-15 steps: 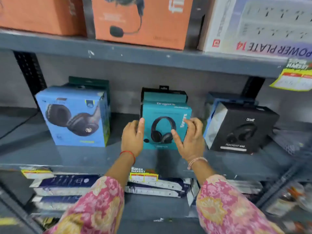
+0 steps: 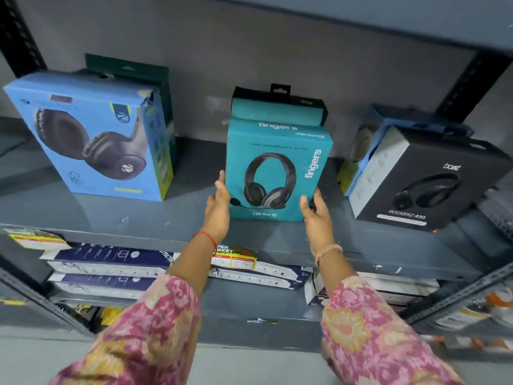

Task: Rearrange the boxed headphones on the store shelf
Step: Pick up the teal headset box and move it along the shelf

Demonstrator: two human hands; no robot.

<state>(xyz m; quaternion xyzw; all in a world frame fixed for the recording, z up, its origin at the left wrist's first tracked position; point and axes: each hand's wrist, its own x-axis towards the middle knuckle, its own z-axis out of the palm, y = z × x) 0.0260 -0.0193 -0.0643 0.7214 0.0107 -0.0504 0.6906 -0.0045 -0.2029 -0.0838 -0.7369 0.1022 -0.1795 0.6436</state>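
A teal headphone box (image 2: 277, 151) stands upright in the middle of the grey shelf (image 2: 111, 218), with a second teal box (image 2: 277, 109) right behind it. My left hand (image 2: 218, 207) lies flat against its lower left side. My right hand (image 2: 316, 215) grips its lower right corner, thumb on the front. The box is held between both hands. A large light blue headphone box (image 2: 91, 134) stands at the left. A black headphone box (image 2: 433, 184) stands angled at the right.
A dark green box (image 2: 125, 68) stands behind the light blue one, and a blue box (image 2: 388, 118) behind the black one. A yellow price tag (image 2: 236, 259) hangs on the shelf's front edge. Long flat boxes (image 2: 111, 259) lie stacked on the shelf below.
My hands have slid from the front face of the teal box to its two lower sides. The camera has moved closer and tilted down; the upper shelf's boxes are out of view.
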